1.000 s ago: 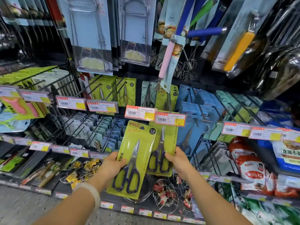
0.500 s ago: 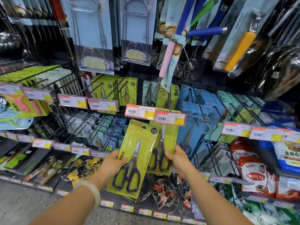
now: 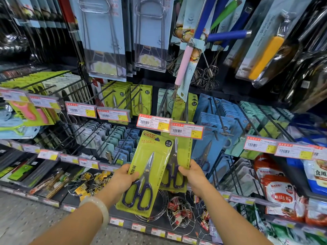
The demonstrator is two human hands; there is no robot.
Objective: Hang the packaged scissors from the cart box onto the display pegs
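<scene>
Packaged scissors (image 3: 147,172) in my left hand (image 3: 123,181) have risen a little since a second ago: the card's top now nearly meets the price tag (image 3: 153,122) above, where before I saw a clear gap. It tilts with its top to the right, in front of the display pegs (image 3: 113,96). My left hand is clamped on its left edge, thumb on the front, arm reaching up from below with a pale bangle (image 3: 99,207) on the wrist. My right hand (image 3: 192,174) holds as before, gripping the right edge of a second scissors pack (image 3: 178,167) that hangs upright just behind the first, under its own tag (image 3: 186,130). Both cards are flat lime-green board under glossy clear blister; the scissors have bright steel blades and dark blue loop handles. Thin black wire pegs carry the neighbouring packs.
</scene>
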